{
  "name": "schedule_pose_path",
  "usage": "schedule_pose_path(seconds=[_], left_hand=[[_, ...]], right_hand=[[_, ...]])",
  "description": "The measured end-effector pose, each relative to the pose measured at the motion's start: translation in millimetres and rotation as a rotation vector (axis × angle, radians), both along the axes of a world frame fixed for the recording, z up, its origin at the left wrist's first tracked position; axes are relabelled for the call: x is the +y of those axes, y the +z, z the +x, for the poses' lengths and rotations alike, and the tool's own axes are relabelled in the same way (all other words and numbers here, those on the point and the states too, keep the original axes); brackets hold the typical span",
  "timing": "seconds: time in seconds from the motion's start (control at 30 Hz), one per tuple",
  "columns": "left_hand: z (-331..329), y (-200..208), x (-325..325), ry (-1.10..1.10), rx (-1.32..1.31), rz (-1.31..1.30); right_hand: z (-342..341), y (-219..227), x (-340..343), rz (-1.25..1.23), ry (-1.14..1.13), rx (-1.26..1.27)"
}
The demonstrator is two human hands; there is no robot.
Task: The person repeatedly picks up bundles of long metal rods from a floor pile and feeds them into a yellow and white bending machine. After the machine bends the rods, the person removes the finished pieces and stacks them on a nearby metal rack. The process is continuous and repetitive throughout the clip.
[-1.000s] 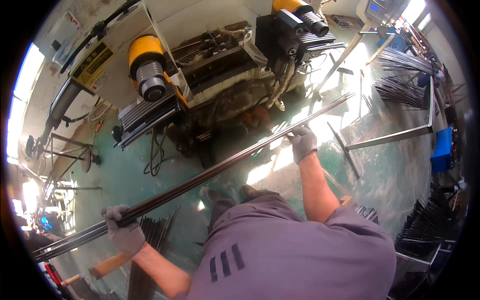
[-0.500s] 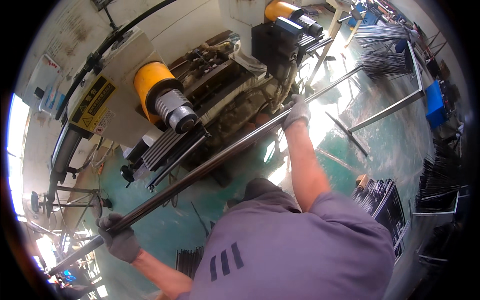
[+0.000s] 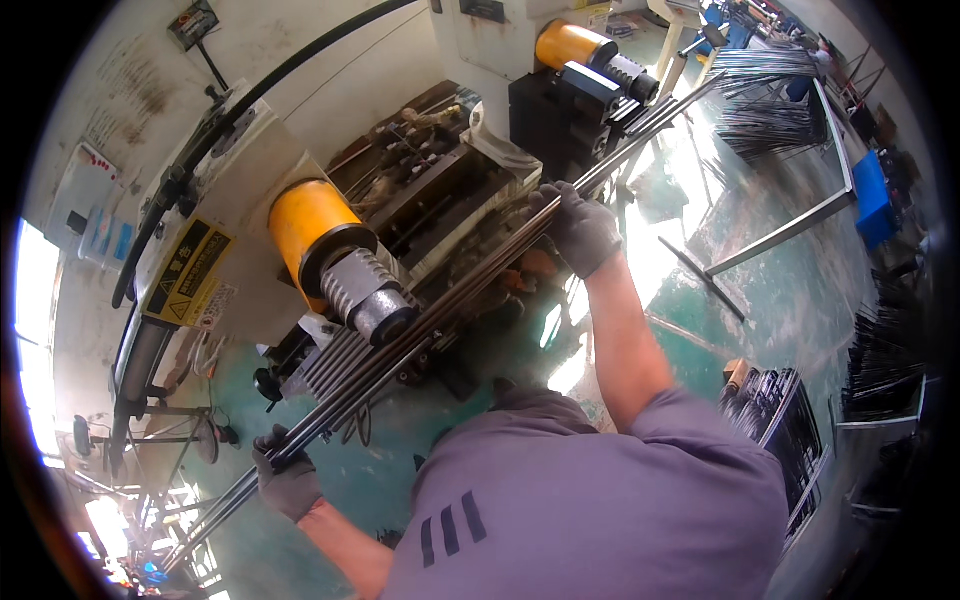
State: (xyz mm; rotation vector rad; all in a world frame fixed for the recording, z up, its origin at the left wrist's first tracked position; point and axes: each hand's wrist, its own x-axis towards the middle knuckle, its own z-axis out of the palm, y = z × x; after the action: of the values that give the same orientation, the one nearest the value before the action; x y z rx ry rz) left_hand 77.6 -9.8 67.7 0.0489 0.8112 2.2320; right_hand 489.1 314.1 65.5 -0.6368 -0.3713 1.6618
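Several rods (image 3: 488, 270), already lifted, are crossing before the machine (image 3: 310, 228); gloved left hand (image 3: 289, 485) and right hand (image 3: 585, 235) are gripping, not yet releasing.

Rods (image 3: 450, 300) bunched too tightly to count, covering part of the ribbed rack (image 3: 332, 365) beyond the left fingers (image 3: 270, 447); past those, clutter (image 3: 148, 570) smears into glare; below the right fingers (image 3: 566, 203), the purple shirt (image 3: 600, 500) runs off the bottom edge!

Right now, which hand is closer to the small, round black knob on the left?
Left. The grey-gloved left hand is just below the knob in view; the grey-gloved right hand is far to the upper right, along the thin metal rods.
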Motion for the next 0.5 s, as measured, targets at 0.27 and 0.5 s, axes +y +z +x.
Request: schedule_pose_path(seconds=[0.27, 0.5], left_hand=[[-11, -31, 3, -0.049, 0.018, 0.029], [-67, -54, -25, 0.07, -0.038, -0.146]], right_hand=[[-11, -6, 57, -0.22, -0.105, -0.315], [-6, -12, 118, -0.266, -0.15, -0.388]])
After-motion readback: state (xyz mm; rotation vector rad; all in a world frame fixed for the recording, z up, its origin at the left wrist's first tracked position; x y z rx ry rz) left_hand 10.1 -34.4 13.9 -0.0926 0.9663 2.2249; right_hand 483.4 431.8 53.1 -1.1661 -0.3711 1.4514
